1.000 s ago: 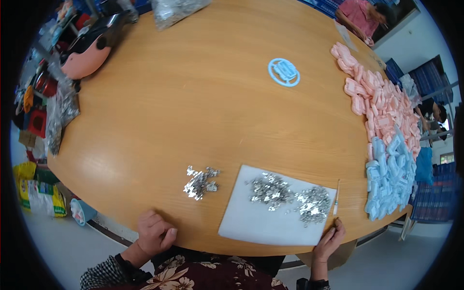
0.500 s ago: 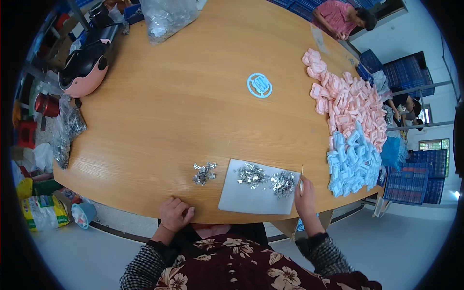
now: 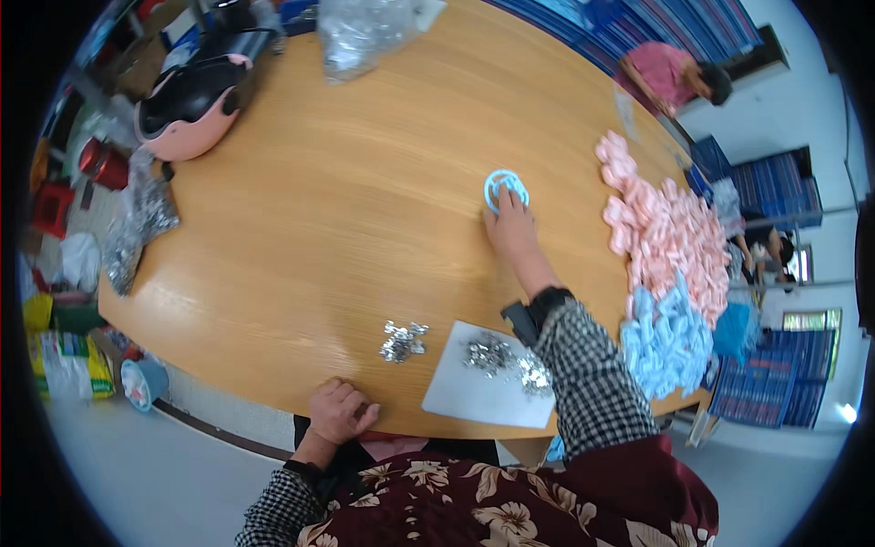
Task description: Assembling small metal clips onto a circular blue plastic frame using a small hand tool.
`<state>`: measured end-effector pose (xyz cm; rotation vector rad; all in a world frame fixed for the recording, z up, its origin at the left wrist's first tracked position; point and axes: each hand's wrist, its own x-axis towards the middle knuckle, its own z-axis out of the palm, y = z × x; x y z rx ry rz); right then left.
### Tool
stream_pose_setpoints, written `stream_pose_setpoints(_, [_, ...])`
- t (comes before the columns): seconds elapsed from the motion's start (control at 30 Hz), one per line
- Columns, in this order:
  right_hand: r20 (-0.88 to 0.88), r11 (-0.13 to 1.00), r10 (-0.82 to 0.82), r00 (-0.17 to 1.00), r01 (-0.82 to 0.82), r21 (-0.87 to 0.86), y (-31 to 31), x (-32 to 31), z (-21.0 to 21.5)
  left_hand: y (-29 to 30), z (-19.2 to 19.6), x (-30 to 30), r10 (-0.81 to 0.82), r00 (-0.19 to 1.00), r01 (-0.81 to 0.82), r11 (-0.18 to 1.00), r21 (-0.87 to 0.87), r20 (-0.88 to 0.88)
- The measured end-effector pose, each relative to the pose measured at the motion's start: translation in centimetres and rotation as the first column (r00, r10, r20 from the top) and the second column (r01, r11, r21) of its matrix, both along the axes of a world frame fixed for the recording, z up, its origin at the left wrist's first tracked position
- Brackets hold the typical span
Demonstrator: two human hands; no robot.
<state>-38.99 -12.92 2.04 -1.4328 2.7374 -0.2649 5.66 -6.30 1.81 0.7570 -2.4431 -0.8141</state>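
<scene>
My right hand (image 3: 512, 228) is stretched far out over the table, its fingertips on the light blue pieces inside a blue plastic ring (image 3: 488, 192). Its fingers look extended, and they partly hide those pieces. Close to the table's front edge rests my left hand (image 3: 339, 410), fingers curled in and nothing visible in them. A white pad (image 3: 456, 387) lies between the forearms with two heaps of small silvery metal pieces (image 3: 488, 354) on it; my right sleeve covers part of it. Another small heap of metal pieces (image 3: 402, 342) sits on bare wood left of the pad.
Pink plastic pieces (image 3: 670, 237) and light blue ones (image 3: 665, 342) are piled at the table's right. A pink helmet (image 3: 196, 123), a bag of metal parts (image 3: 137, 219) and a clear plastic bag (image 3: 360, 36) line the left and far edges. A person in pink (image 3: 661, 73) is at the far right.
My right hand has moved from the pad's right edge, where it held a thin pointed tool, forward to the blue ring. That tool no longer shows. My left hand stays put.
</scene>
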Motion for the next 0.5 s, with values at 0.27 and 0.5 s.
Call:
stream_pose_setpoints(0.27, [-0.026, 0.980, 0.188, 0.982, -0.185, 0.075, 0.5, 11.8, 1.7, -0.4, -0.9, 2.5, -0.041, 0.993, 0.056, 0.988, 0.143, -0.107])
stream_pose_setpoints(0.5, [0.130, 0.884, -0.077, 0.989, 0.008, 0.468, 3.3, 14.8, 1.4, -7.5, 1.9, 6.9, -0.075, 0.973, 0.206, 0.720, 0.663, -0.220])
